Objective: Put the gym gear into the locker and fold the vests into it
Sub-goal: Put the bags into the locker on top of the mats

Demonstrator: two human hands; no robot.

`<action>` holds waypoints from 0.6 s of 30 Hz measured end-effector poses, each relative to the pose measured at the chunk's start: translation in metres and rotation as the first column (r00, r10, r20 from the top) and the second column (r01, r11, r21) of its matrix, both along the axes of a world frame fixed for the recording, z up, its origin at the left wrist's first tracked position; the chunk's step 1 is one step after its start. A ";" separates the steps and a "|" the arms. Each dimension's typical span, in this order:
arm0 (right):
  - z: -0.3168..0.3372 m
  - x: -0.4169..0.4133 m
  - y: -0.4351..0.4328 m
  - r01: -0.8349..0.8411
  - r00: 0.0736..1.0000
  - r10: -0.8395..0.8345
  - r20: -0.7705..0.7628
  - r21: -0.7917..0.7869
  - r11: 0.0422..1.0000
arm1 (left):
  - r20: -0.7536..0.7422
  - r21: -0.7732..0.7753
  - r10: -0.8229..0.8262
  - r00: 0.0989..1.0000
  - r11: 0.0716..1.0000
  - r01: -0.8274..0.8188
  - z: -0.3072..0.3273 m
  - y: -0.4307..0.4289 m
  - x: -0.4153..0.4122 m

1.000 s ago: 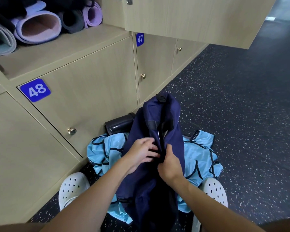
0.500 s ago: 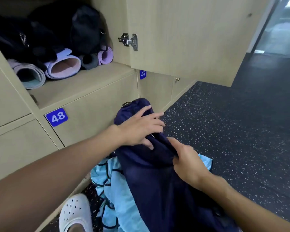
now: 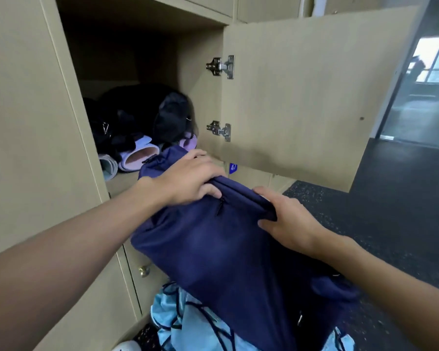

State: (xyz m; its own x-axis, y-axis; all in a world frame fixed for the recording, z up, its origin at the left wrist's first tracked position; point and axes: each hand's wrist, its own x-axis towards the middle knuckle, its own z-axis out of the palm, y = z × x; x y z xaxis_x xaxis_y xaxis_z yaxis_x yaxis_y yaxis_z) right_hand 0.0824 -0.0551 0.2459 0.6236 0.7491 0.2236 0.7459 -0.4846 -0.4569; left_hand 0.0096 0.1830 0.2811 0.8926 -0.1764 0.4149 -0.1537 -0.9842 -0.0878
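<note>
A navy blue bag [image 3: 213, 249] is held up in front of the open locker [image 3: 147, 102], its top end at the locker's front edge. My left hand [image 3: 188, 181] grips the bag's top from the left. My right hand [image 3: 287, 219] clasps its upper right edge. Light blue vests [image 3: 188, 325] with dark trim lie on the floor below the bag. Inside the locker sit a black bag [image 3: 150, 115] and rolled mats [image 3: 137, 155] in pink, lilac and pale blue.
The locker door [image 3: 302, 97] stands swung open to the right, with two metal hinges. Closed lockers with brass knobs [image 3: 144, 271] lie below. A dark speckled floor [image 3: 378, 211] stretches to the right toward a glass partition. A white shoe [image 3: 127, 347] shows at the bottom.
Both hands have lifted the navy bag from the floor up to the locker opening. The view has tilted up, showing the locker's inside.
</note>
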 end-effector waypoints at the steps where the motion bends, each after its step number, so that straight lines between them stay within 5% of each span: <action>1: 0.008 0.001 0.002 -0.014 1.000 0.013 0.016 0.016 1.000 | 0.004 -0.003 0.002 1.000 1.000 -0.002 0.006 0.003 0.000; 13: 0.090 0.064 0.028 -0.193 0.977 0.213 0.000 0.429 0.882 | 0.293 0.101 0.007 0.956 0.994 -0.038 0.095 0.031 0.052; 18: 0.120 0.088 0.057 -0.179 0.954 0.283 -0.094 0.579 0.795 | 0.412 0.050 0.239 0.879 0.958 -0.283 0.115 0.046 0.050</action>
